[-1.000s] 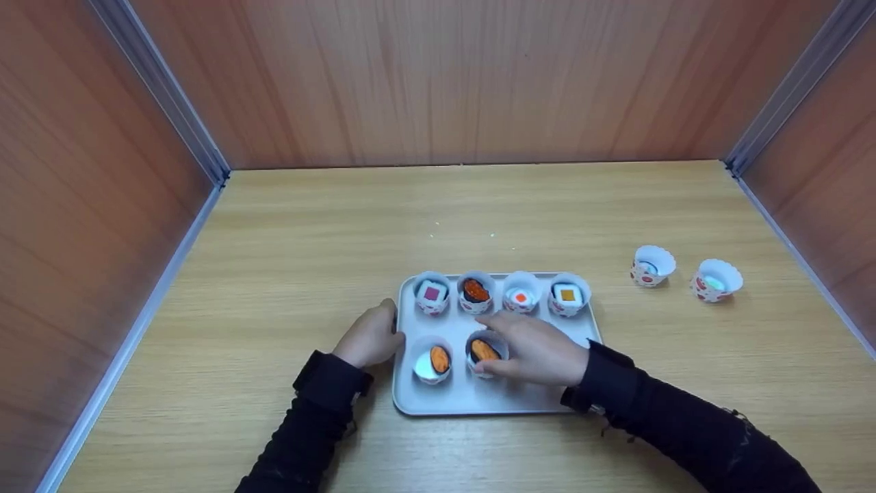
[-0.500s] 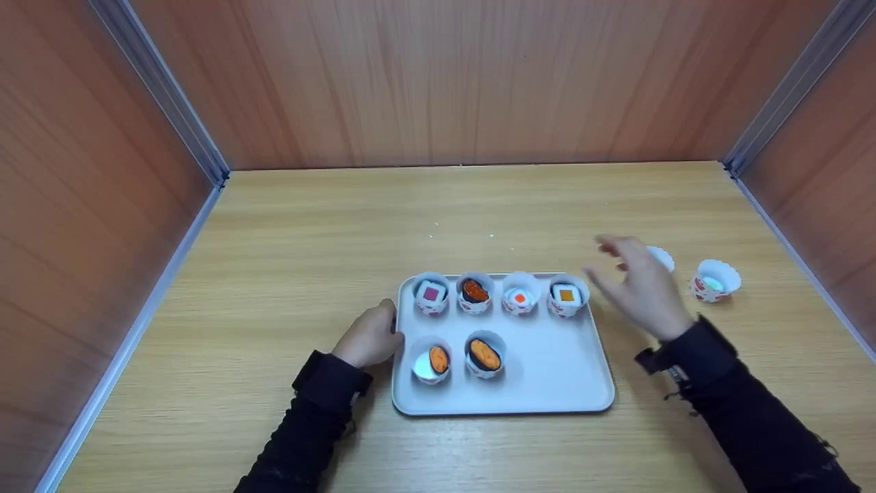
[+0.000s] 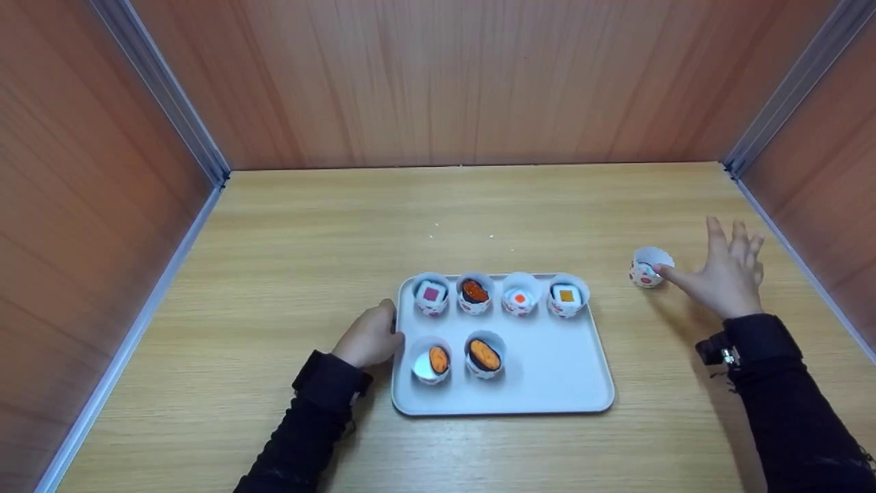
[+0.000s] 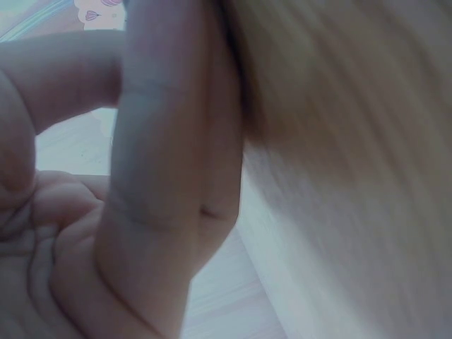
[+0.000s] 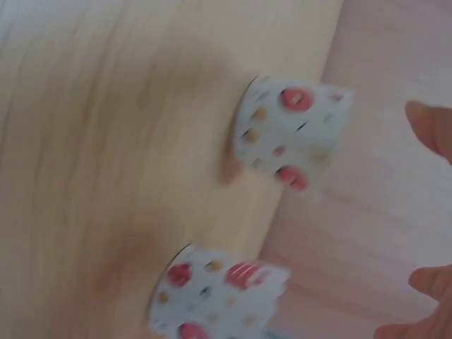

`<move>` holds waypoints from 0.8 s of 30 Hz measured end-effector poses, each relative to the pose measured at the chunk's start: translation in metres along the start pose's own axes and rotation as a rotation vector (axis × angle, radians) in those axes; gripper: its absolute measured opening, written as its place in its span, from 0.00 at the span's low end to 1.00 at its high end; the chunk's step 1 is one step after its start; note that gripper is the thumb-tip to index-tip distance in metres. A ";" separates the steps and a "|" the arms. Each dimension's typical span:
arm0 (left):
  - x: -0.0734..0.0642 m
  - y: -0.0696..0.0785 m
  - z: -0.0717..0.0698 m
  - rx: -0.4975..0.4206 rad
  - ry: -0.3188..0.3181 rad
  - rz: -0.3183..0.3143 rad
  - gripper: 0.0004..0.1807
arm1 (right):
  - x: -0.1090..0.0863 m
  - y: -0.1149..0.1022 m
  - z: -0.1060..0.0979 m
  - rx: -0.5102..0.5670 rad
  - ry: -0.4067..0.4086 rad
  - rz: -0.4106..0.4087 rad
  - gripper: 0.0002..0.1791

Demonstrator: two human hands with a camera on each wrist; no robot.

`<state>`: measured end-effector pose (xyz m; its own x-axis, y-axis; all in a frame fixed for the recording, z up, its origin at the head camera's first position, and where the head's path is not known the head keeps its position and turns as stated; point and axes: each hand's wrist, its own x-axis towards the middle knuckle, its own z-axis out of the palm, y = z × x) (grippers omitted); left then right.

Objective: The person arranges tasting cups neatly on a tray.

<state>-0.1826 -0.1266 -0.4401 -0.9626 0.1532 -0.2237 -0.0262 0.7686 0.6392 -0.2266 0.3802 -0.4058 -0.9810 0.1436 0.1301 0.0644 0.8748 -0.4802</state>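
Note:
My left hand (image 3: 370, 337) grips the left edge of a pale rectangular tray (image 3: 561, 376), thumb on the rim. In the left wrist view its fingers (image 4: 162, 141) fill much of the frame. My right hand (image 3: 724, 277), fingers spread, hovers over the right side of the table. Its thumb overlaps a paper cup (image 3: 643, 276) with red prints in the head view. A second such cup is hidden behind that hand there. The right wrist view shows both cups, one upper (image 5: 293, 134) and one lower (image 5: 219, 293), upright on the table with fingertips (image 5: 431, 127) apart from them.
Several paper cups stand in the tray's back row, holding small pieces such as a white square with a purple centre (image 3: 431, 292). Two front cups hold orange-topped pieces, one left (image 3: 439, 359), one right (image 3: 484, 355). Wood-grain panels (image 3: 445, 82) enclose the table (image 3: 308, 226).
My right hand has left the front cup on the tray and moved right across the table, spreading its fingers over the loose cups. My left hand keeps its hold on the tray.

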 end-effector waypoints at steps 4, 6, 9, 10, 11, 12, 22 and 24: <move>0.000 -0.001 0.001 0.001 0.012 0.016 0.10 | 0.005 0.016 -0.001 0.000 -0.073 0.069 0.71; 0.000 -0.001 0.000 0.000 0.015 0.026 0.10 | 0.007 0.022 -0.001 0.021 -0.110 0.092 0.71; 0.000 -0.001 0.000 -0.007 0.008 0.028 0.10 | 0.009 0.029 -0.002 0.071 -0.167 0.105 0.70; 0.000 -0.001 0.000 -0.006 0.006 0.026 0.10 | 0.009 0.031 -0.001 0.083 -0.186 0.105 0.70; 0.000 -0.001 0.000 -0.005 0.002 0.020 0.10 | 0.010 0.032 -0.001 0.089 -0.204 0.105 0.70; 0.000 -0.001 0.000 -0.004 -0.001 0.014 0.11 | 0.010 0.033 -0.001 0.092 -0.223 0.104 0.69; 0.000 0.000 0.000 0.008 -0.010 -0.001 0.11 | 0.012 0.038 0.001 0.025 -0.288 0.077 0.69; 0.000 0.001 0.000 0.008 -0.011 -0.006 0.11 | 0.012 0.039 0.000 0.018 -0.298 0.094 0.65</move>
<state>-0.1829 -0.1264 -0.4394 -0.9593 0.1553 -0.2359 -0.0298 0.7748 0.6315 -0.2356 0.4161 -0.4228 -0.9816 0.0790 -0.1740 0.1563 0.8555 -0.4936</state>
